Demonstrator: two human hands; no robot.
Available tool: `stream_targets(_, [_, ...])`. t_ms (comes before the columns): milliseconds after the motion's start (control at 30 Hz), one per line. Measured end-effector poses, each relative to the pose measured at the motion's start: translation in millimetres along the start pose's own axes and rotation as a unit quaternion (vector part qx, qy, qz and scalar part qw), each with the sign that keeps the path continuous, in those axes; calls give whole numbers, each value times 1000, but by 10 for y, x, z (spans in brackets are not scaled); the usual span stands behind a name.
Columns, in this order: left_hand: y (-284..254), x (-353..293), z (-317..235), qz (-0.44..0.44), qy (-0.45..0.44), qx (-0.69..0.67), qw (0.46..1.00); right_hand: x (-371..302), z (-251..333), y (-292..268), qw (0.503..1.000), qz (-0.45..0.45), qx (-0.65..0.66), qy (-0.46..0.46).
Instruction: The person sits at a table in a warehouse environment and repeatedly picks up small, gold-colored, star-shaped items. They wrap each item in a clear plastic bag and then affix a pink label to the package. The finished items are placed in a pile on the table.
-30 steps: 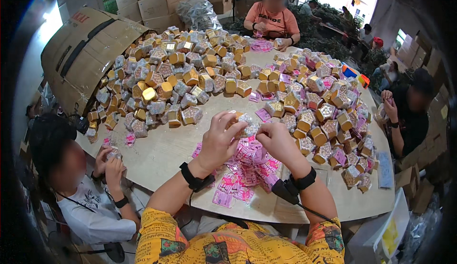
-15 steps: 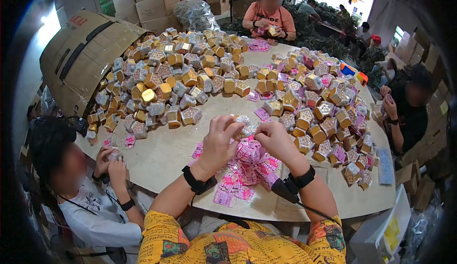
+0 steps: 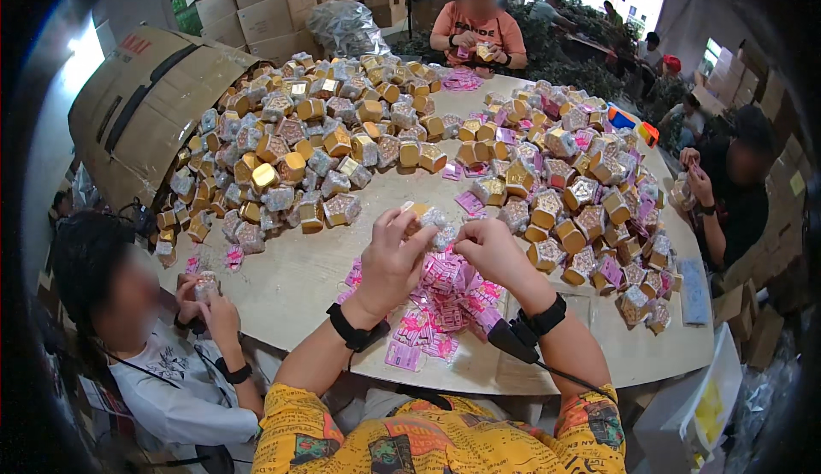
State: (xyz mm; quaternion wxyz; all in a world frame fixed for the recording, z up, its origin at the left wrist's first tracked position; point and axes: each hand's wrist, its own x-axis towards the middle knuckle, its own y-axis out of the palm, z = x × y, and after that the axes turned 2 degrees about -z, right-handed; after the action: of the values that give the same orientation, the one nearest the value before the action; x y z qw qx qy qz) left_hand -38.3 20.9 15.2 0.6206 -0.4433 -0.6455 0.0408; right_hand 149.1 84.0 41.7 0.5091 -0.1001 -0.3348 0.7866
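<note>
My left hand (image 3: 395,251) is closed on a small ornament (image 3: 438,228) with a gold base and a silvery glitter part, held above the table. Beside it, my right hand (image 3: 498,253) has thumb and fingers pinched together at the ornament's right side. Whatever those fingertips hold is too small to make out. Under both hands lies a loose heap of pink printed tags (image 3: 446,273). One tag (image 3: 402,355) rests nearer the table's front edge. Black bands with small devices circle both my wrists.
A large pile of gold ornaments (image 3: 299,149) spills from a tipped cardboard box (image 3: 128,123) at left. Another pile, mixed with pink tags (image 3: 573,187), covers the right. Co-workers handle pieces at left (image 3: 162,371), far side (image 3: 479,25) and right (image 3: 735,192). A blue block (image 3: 694,293) lies at the right edge.
The ornament's gold side shows more above my left fingers. Both my hands stay close together. The left co-worker's hands have shifted slightly down around a similar piece.
</note>
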Motion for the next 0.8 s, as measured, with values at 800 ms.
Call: stream_targets(800, [-73, -90, 34, 120, -134, -170, 969, -54, -34, 50, 994, 66, -62, -62])
